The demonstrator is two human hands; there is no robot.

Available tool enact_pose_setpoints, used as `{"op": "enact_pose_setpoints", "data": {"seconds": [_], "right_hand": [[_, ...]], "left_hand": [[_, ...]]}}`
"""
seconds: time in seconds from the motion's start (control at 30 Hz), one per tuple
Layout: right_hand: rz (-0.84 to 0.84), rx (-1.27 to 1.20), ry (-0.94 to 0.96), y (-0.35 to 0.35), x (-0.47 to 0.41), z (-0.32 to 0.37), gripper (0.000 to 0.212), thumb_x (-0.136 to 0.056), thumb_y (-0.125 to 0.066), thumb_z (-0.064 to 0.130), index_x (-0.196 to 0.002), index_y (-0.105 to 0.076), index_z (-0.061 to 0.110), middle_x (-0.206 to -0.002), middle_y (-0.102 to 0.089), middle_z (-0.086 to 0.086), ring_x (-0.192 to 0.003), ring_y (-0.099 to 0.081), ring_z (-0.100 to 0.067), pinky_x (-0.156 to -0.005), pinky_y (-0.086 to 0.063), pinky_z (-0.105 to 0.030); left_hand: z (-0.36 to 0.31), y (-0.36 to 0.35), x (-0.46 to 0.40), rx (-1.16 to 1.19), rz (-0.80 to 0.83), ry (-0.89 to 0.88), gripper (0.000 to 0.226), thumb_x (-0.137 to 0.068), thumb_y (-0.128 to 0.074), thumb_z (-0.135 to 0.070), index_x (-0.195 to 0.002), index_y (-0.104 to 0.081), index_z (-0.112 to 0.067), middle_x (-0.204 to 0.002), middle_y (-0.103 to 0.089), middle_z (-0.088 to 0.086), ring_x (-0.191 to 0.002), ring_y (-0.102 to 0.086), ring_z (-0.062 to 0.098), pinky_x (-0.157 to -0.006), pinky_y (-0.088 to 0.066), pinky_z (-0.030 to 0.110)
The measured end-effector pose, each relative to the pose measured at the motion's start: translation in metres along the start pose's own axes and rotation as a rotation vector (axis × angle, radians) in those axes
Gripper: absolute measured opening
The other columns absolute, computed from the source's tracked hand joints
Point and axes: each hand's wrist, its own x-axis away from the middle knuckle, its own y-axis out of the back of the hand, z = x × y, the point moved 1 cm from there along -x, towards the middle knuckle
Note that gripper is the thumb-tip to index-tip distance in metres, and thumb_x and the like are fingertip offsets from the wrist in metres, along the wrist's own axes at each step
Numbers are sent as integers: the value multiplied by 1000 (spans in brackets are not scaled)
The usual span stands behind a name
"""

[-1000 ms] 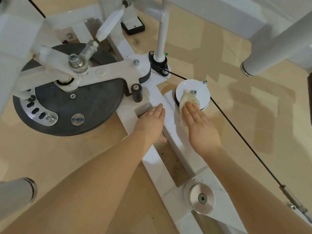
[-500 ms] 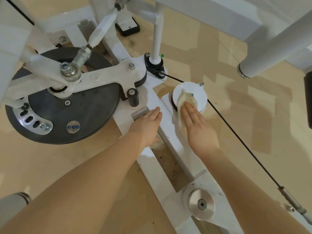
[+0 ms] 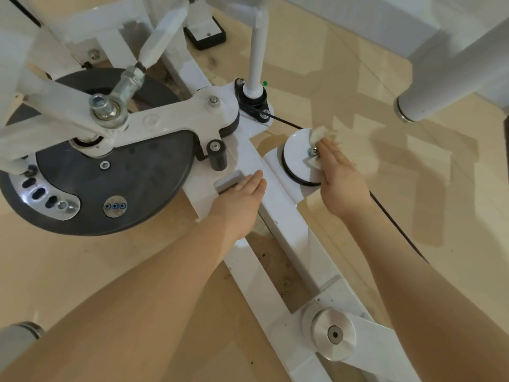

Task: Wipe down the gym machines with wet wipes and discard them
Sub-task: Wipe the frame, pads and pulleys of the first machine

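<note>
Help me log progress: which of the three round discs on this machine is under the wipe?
The small white pulley disc, where the right hand presses the wipe. The big black disc and silver disc lie untouched.

My right grip [image 3: 340,179] lies flat, fingers straight, pressing a crumpled wet wipe [image 3: 322,133] onto the far right part of the white pulley disc [image 3: 298,158]. My left grip [image 3: 238,201] rests flat on the white frame rail [image 3: 278,205], just beside a rectangular slot. A black cable [image 3: 394,219] passes under my right wrist. A dark cam wheel [image 3: 115,188] sits left, on the tan floor [image 3: 413,188].
</note>
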Motion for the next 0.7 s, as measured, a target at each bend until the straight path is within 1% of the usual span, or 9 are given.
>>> {"op": "enact_pose_setpoints", "data": {"seconds": [0.1,0.17,0.27,0.3,0.37,0.47,0.57,0.63,0.7], "right_hand": [[-5,-52,-46,1,-6,6,55,-88,-39,-6,-141,-38,10,-147,-37,-10,-130,-39,-32,-94,-37,-35],[-11,-83,-79,1,-11,13,51,-86,-38,-6,-134,-44,9,-132,-51,-15,-110,-51,-36,-76,-37,-33],[-30,-62,-81,0,-4,22,48,-83,-36,-7,-128,-46,8,-108,-58,-20,-80,-48,-33,-64,-34,-32],[-41,-71,-81,0,1,23,49,-83,-35,-8,-129,-46,8,-106,-59,-20,-78,-47,-32,-64,-37,-35],[-30,-96,-92,3,11,23,54,-86,-35,-9,-135,-44,11,-115,-58,-22,-91,-52,-37,-74,-41,-39],[-2,-181,-218,10,8,22,55,-89,-34,-6,-139,-43,15,-124,-56,-23,-109,-51,-39,-81,-39,-35],[-186,-332,-309,14,10,52,48,-88,-33,-9,-128,-53,9,-116,-59,-17,-105,-52,-28,-79,-36,-24],[-312,-415,-176,9,23,96,48,-84,-34,-14,-122,-56,3,-102,-59,-8,-91,-49,-10,-73,-31,-9],[-281,-539,-11,-6,34,140,48,-82,-37,-14,-122,-56,3,-101,-59,-3,-89,-50,-9,-70,-29,-3]], "left_hand": [[1,-1,3,1,-4,3,75,-95,-42,0,-149,8,-15,-155,20,-4,-143,12,13,-115,-5,26],[1,0,6,-8,-14,8,75,-95,-41,2,-149,7,-15,-155,20,-3,-143,12,13,-114,-5,25],[-3,3,7,-4,-25,31,69,-96,-35,2,-149,6,-13,-156,18,-2,-144,10,14,-114,-7,26],[-6,4,8,4,-29,42,67,-96,-33,2,-149,5,-12,-156,18,-1,-144,10,14,-115,-8,27],[-7,2,12,21,-25,46,64,-97,-32,-1,-149,4,-12,-156,16,-1,-144,8,15,-115,-8,28],[2,-2,25,107,-26,23,59,-98,-35,-5,-150,-7,-13,-158,5,0,-145,1,16,-114,-9,27],[14,-1,48,369,-255,82,48,-98,-37,-10,-145,-30,-13,-154,-23,3,-141,-18,16,-110,-17,22],[25,4,66,490,-482,192,41,-96,-38,-9,-137,-43,-11,-143,-39,4,-132,-35,18,-104,-25,22],[40,9,80,472,-670,288,38,-93,-44,-6,-130,-51,-8,-135,-47,6,-124,-42,23,-101,-31,27]]}}
